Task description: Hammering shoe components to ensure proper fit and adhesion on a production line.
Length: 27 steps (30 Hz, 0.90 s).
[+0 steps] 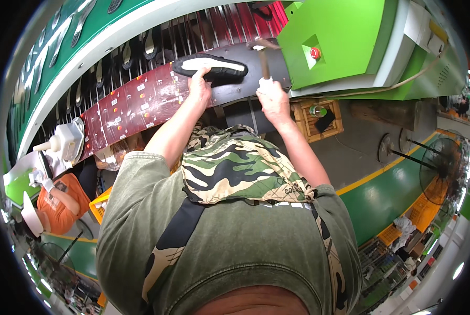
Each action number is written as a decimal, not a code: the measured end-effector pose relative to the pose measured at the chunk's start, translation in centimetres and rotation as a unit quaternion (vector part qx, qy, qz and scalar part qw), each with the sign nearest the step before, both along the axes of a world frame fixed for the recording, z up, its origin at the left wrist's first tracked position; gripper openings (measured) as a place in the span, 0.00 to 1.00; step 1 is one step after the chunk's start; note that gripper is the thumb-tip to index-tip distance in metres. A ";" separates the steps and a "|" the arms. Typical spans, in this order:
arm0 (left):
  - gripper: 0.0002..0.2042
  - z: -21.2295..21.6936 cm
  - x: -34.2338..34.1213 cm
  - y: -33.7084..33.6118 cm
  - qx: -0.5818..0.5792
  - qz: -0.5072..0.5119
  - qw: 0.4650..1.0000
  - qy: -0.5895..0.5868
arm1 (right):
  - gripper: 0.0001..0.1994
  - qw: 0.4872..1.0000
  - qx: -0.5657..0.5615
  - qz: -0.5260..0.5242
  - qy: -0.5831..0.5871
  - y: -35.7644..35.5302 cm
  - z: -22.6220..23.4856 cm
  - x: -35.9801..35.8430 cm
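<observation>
**Inspector A:** Left hand (pixel 199 84)?

**Inspector B:** Closed down on a black shoe (pixel 209 66) with a pale, smooth insole face, fingers pressed on its near edge. The shoe lies sole-side up, long and oval, on the dark curved surface (pixel 245 86) of the conveyor line.

**Inspector A:** Right hand (pixel 272 100)?

**Inspector B:** Wrapped tight around the light-coloured grip of a hammer (pixel 262 55). Its shaft rises away from the hand; the metal head sits just right of the shoe's toe end, close to it. Contact cannot be confirmed.

**Inspector A:** Surroundings?

**Inspector B:** A glossy red panel (pixel 135 105) with small stickers runs beside the surface to the left. Behind it, a row of thin metal racks (pixel 156 44) carries dark shoe soles. A green, flat-sided machine housing (pixel 345 39) with a red button stands on the right, a wooden crate (pixel 319 118) below it.

**Inspector A:** Other persons?

**Inspector B:** One in an orange top (pixel 61 202), far left, near a white shoe last (pixel 64 142). The wearer has an olive shirt and a camouflage-print apron (pixel 235 168).
</observation>
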<state>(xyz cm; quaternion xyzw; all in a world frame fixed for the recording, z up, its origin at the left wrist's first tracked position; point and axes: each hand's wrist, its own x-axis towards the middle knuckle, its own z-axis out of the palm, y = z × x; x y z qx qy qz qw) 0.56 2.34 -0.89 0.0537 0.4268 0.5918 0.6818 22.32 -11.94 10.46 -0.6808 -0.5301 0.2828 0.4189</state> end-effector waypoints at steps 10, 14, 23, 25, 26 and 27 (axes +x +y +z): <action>0.25 2.3 -4.0 -5.5 -0.064 -0.096 0.982 -0.147 | 0.17 0.968 -0.213 0.024 -0.132 -1.5 -5.1 -0.3; 0.27 3.0 -8.8 -4.5 -0.044 -0.287 0.957 0.022 | 0.17 0.963 -0.229 0.020 -0.143 -2.5 -5.3 0.1; 0.19 5.8 -5.8 -5.9 -0.036 -0.479 0.839 0.254 | 0.15 0.985 -0.164 -0.018 -0.046 0.3 -3.2 1.8; 0.16 6.4 -4.7 -7.4 -0.036 -0.447 0.843 0.297 | 0.12 0.997 -0.065 -0.048 -0.015 1.9 2.4 1.3; 0.16 7.2 -4.0 -7.9 -0.053 -0.436 0.842 0.314 | 0.12 0.997 -0.042 -0.066 0.024 2.4 5.0 1.2; 0.15 6.7 -3.8 -8.1 -0.050 -0.426 0.855 0.290 | 0.12 0.997 0.034 -0.067 0.021 3.0 6.2 1.2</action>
